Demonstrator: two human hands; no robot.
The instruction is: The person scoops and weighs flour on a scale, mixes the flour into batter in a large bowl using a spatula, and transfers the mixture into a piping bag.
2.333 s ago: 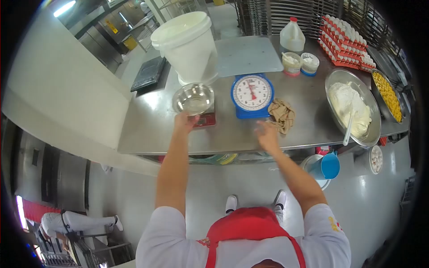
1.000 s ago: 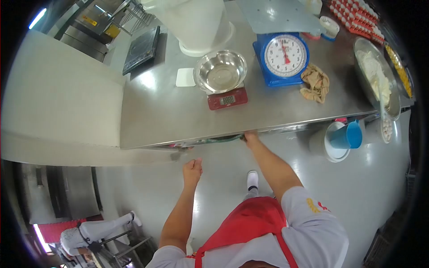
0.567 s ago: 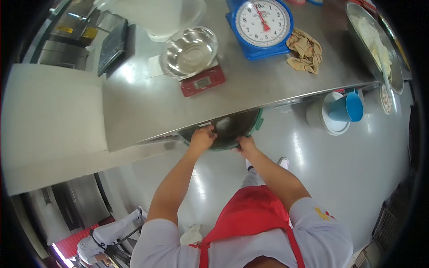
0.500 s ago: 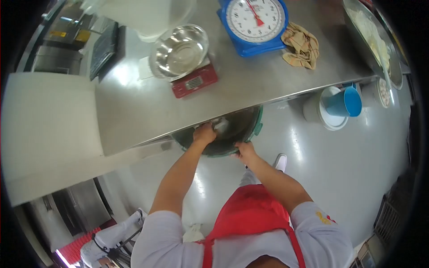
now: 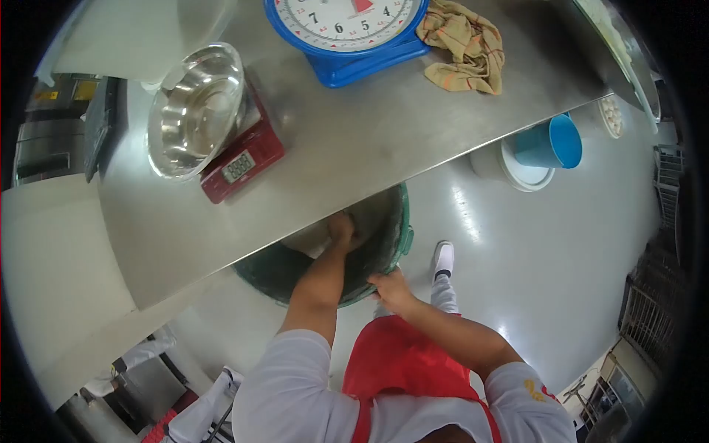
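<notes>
Below the front edge of the steel table stands a round, dark green bin (image 5: pixel 405 221), partly under the tabletop. My left hand (image 5: pixel 341 227) reaches down inside it, near a pale patch (image 5: pixel 310 238) that may be its contents. The fingers of that hand are hidden, so I cannot tell what they hold. At the bin's near rim, my right hand (image 5: pixel 394 290) is closed on the edge.
On the steel table (image 5: pixel 354 140) are a steel bowl (image 5: pixel 196 111) on a red digital scale (image 5: pixel 244 164), a blue dial scale (image 5: pixel 362 66) and a checked cloth (image 5: pixel 469 52). A blue jug (image 5: pixel 543 144) sits on a white lidded bucket (image 5: pixel 491 166) on the floor.
My left hand has gone deeper into the bin, and the whitish thing seen beside it earlier is no longer visible. My right hand stays on the rim. The view has shifted and turned.
</notes>
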